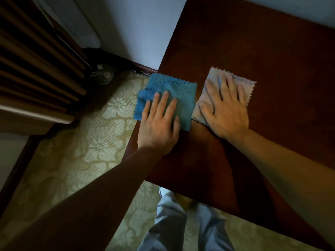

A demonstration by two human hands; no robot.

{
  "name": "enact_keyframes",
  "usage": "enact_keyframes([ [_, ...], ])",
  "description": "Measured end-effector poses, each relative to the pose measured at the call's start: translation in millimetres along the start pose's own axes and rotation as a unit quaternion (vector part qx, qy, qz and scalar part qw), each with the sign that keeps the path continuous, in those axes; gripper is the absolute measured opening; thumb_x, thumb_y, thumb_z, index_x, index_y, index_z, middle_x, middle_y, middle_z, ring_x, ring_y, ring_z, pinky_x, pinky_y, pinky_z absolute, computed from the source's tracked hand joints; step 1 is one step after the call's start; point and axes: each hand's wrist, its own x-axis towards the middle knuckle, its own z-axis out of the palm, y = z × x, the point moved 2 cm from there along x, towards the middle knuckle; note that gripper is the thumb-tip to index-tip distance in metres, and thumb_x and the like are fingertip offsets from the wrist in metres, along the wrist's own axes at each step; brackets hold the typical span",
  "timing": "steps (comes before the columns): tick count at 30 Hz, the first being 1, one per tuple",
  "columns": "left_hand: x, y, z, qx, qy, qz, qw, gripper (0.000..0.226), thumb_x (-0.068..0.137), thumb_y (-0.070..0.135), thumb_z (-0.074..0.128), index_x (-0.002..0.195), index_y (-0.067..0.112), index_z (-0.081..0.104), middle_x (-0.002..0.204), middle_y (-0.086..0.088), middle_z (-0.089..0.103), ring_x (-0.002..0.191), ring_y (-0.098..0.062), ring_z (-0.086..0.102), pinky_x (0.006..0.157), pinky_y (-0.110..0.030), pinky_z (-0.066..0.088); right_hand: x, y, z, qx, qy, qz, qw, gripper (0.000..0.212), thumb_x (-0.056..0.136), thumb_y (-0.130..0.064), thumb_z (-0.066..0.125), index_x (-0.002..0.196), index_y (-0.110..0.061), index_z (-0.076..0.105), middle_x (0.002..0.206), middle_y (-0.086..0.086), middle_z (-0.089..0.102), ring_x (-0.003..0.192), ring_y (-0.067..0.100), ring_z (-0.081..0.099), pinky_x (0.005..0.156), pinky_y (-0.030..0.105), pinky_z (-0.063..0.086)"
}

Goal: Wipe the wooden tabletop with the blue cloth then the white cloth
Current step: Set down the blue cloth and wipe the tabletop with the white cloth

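A dark reddish wooden tabletop (pixel 262 57) fills the right half of the view. The folded blue cloth (pixel 177 89) lies at the table's left edge, part of it hanging past the edge over the floor. My left hand (pixel 159 124) presses flat on it with straight fingers. Just to its right, the folded white cloth (pixel 213 77) lies flat on the wood. My right hand (pixel 224 109) rests flat on top of it, fingers spread. The two cloths almost touch.
A pale wall runs behind the table. Left of the table is patterned beige carpet (pixel 101 134), a slatted dark wooden piece (pixel 36 60) and a small round object (pixel 105 73) in the corner. My legs in light trousers (pixel 174 223) stand at the table's near edge.
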Motion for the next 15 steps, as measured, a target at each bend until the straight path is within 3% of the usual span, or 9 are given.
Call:
enact_keyframes([
  [9, 0, 1, -1, 0.001, 0.005, -0.001, 1.000, 0.055, 0.101, 0.036, 0.035, 0.151, 0.012, 0.037, 0.160, -0.013, 0.027, 0.151, -0.030, 0.018, 0.122, -0.048, 0.015, -83, -18, 3, -0.009, -0.009, -0.163, 0.986, 0.065, 0.103, -0.052, 0.028, 0.160, -0.020, 0.028, 0.167, 0.015, 0.017, 0.156, 0.034, 0.009, 0.124, 0.057, 0.015],
  [15, 0, 0, 0, -0.006, 0.008, 0.000, 1.000, 0.055, 0.102, 0.037, 0.034, 0.151, 0.012, 0.036, 0.161, -0.012, 0.026, 0.151, -0.029, 0.017, 0.123, -0.047, 0.014, -92, -19, 3, -0.019, -0.027, -0.167, 0.985, 0.071, 0.102, -0.054, 0.026, 0.160, -0.013, 0.024, 0.168, 0.015, 0.015, 0.157, 0.031, 0.008, 0.124, 0.055, 0.014],
])
